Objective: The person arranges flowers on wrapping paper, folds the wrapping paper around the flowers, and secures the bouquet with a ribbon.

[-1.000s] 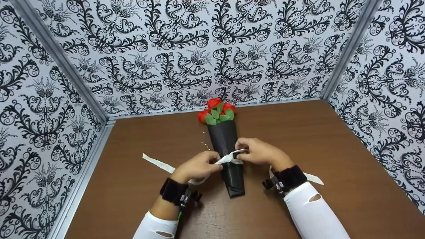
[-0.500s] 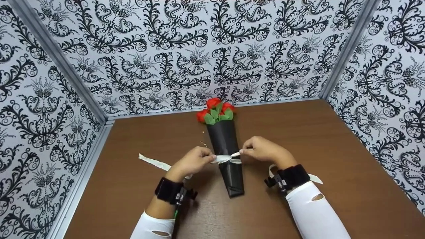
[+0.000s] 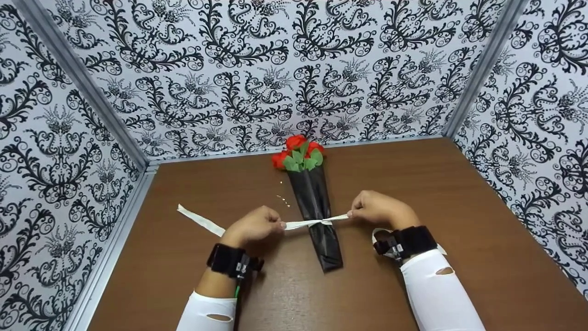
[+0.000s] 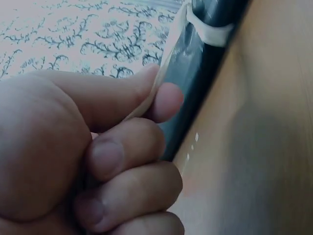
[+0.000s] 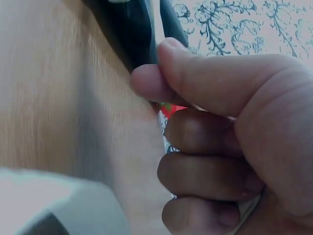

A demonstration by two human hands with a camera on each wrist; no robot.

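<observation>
A bouquet of red artificial-looking roses (image 3: 296, 143) with green leaves lies on the table in a black wrapper (image 3: 305, 193). Round the wrapper's lower half runs a white ribbon (image 3: 298, 225), crossed at the front and stretched taut to both sides. My left hand (image 3: 257, 225) pinches the ribbon between thumb and forefinger left of the bouquet, the other fingers curled, as the left wrist view shows. On the other side my right hand (image 3: 379, 209) pinches the opposite length the same way. The wrapper is gathered and creased where the ribbon crosses it.
The ribbon's loose left tail trails over the brown table (image 3: 294, 299) beyond my left wrist; the right tail loops by the right wrist strap (image 3: 415, 239). Tiny pale scraps (image 3: 284, 200) lie left of the wrapper. Patterned panels (image 3: 285, 69) enclose the back and sides.
Both hands have moved apart, drawing the ribbon from a loose crossing into a tight line. The wrapper has narrowed and creased at the crossing, and its lower end has shifted slightly right.
</observation>
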